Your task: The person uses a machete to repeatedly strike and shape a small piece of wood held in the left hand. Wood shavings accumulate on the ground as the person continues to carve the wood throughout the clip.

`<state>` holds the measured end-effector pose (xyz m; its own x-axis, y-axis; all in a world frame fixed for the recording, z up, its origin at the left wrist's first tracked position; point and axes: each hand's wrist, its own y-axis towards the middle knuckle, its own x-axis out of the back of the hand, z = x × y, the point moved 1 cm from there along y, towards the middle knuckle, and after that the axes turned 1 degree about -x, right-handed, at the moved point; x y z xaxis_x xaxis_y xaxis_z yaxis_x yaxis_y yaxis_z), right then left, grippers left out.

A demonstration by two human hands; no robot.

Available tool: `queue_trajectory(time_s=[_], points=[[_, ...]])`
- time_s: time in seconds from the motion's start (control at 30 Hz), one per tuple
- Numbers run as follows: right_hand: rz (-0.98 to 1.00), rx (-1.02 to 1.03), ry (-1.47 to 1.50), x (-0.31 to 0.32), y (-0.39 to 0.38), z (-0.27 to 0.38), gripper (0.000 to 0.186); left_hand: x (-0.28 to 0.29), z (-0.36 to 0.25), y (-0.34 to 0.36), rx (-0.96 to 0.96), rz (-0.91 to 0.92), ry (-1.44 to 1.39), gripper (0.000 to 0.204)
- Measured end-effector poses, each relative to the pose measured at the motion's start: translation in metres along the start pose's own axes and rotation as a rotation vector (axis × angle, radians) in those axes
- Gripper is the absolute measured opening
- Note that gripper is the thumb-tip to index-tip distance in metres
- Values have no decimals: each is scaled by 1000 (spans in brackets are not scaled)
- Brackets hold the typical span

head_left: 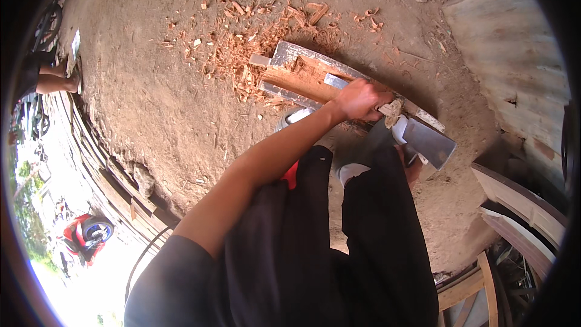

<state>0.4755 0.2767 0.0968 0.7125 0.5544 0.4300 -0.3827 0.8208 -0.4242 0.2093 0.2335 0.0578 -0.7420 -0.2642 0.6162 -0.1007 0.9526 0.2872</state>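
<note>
My left hand grips a chisel with a frayed wooden handle; its flat metal blade lies over the reddish groove of a long, weathered wooden workpiece. Beside the handle's end is a broad, flat metal blade of another tool, held by my right hand, which is partly hidden behind my dark-clad leg. The workpiece lies slanted low over the dirt, just beyond my legs.
Wood shavings litter the dirt floor. A metal sheet and boards line the right side. Another person's legs show at the left, above stacked planks and a red motorbike.
</note>
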Motion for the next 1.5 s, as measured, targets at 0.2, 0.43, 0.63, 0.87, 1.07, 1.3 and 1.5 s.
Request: queue_trajectory(time_s=[0.2, 0.43, 0.63, 0.87, 1.07, 1.3, 1.5], points=[[20, 98, -108, 13, 5, 4, 25, 7, 1, 2, 23, 124, -6, 34], [85, -170, 27, 15, -19, 49, 24, -5, -7, -10, -92, 114, -86, 35], [125, -142, -131, 16, -25, 60, 26, -6, -9, 1, 33, 41, -77, 59], [-48, 5, -59, 4, -23, 56, 26, -10, -7, 1, -35, -48, -162, 33], [12, -117, -43, 14, -17, 58, 29, -9, -8, 3, -11, -16, -132, 36], [-9, -178, 19, 19, -17, 47, 28, -4, -9, 12, 42, 133, -66, 44], [72, -171, -118, 12, -21, 76, 32, 0, -6, 8, 63, 112, -32, 44]])
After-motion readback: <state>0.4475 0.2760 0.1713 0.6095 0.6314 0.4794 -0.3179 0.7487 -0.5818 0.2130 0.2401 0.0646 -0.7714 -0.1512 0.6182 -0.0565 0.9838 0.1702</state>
